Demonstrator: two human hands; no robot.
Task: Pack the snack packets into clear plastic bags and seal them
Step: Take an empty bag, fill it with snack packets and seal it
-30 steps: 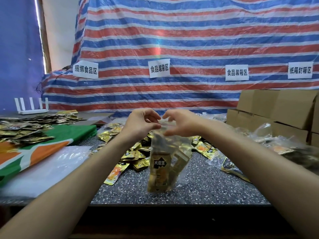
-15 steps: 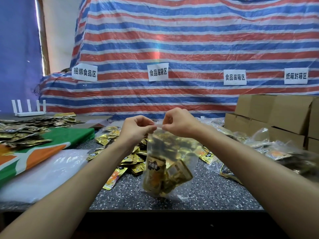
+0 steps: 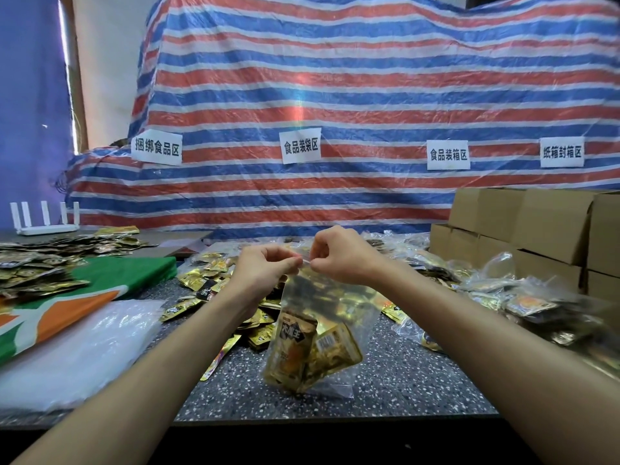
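Backdrop, head view: a red, white and blue striped tarpaulin point(image 3: 335, 95) carrying four white paper labels point(image 3: 301, 146) with printed characters. In front of it lies a dark speckled desk point(image 3: 402, 380).

Above the middle of the desk, the left hand point(image 3: 265, 266) and right hand point(image 3: 342, 256) meet at the top edge of a clear plastic bag point(image 3: 322, 297). The fingers point(image 3: 288, 261) of each hand are curled, and thumb and fingertips pinch the bag's mouth strip, the two pinches almost touching. The bag hangs below the hands towards the near edge. Whether its bottom touches the desk cannot be told. Gold snack packets point(image 3: 295, 350) sit in its lower half, one with a black label facing the camera.

Loose packets point(image 3: 214, 280) lie heaped behind the left forearm, towards the far edge. Filled bags point(image 3: 523, 297) are piled along the right edge, in front of stacked cardboard boxes point(image 3: 536, 223). At the left edge lies a stack of empty clear film point(image 3: 73, 350), beside a green and orange cloth point(image 3: 67, 297). A white router point(image 3: 43, 219) stands at the far left corner.
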